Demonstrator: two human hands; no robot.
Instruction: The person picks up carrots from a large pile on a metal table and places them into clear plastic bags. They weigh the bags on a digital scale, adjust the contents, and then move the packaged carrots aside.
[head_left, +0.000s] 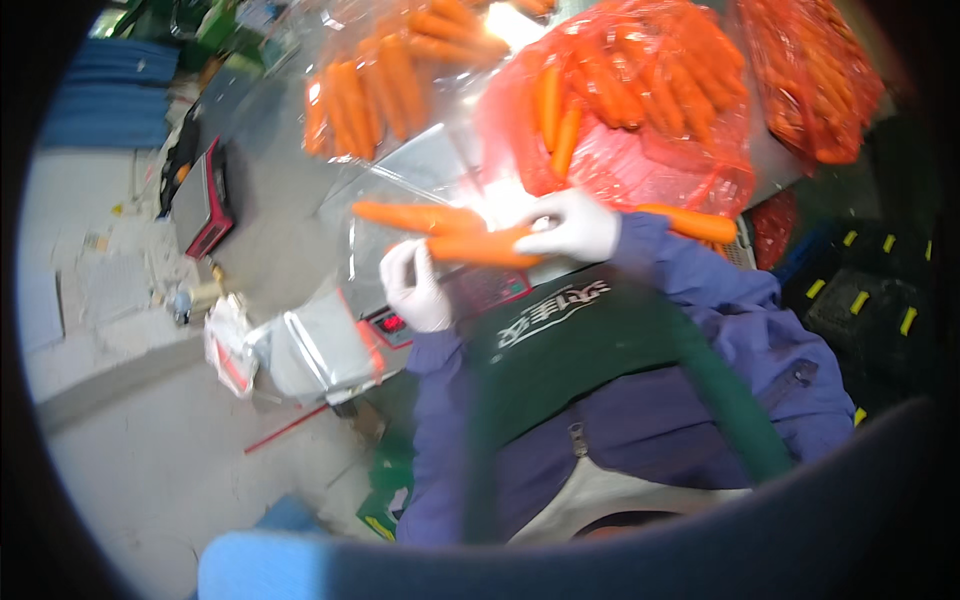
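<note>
My right hand (576, 226), in a white glove, grips the thick end of a carrot (480, 249) held level in front of my apron. A second carrot (409, 217) is just beyond it, over a clear plastic bag (364, 244). Near the thin end of the held carrot, my white-gloved left hand (418, 289) has its fingers curled; whether they pinch the carrot or the bag edge cannot be told. Below the hands is a digital scale (487, 289) with a red-edged panel and a lit display, partly covered by my left hand.
Beyond my hands lies an open red plastic bag (622, 157) of carrots, with another red bag (814, 82) farther right. Clear bags of carrots (364, 105) lie on the metal table (277, 165). One carrot (694, 223) rests beside my right sleeve. Another scale (204, 202) and flat clear bags (307, 349) are leftward.
</note>
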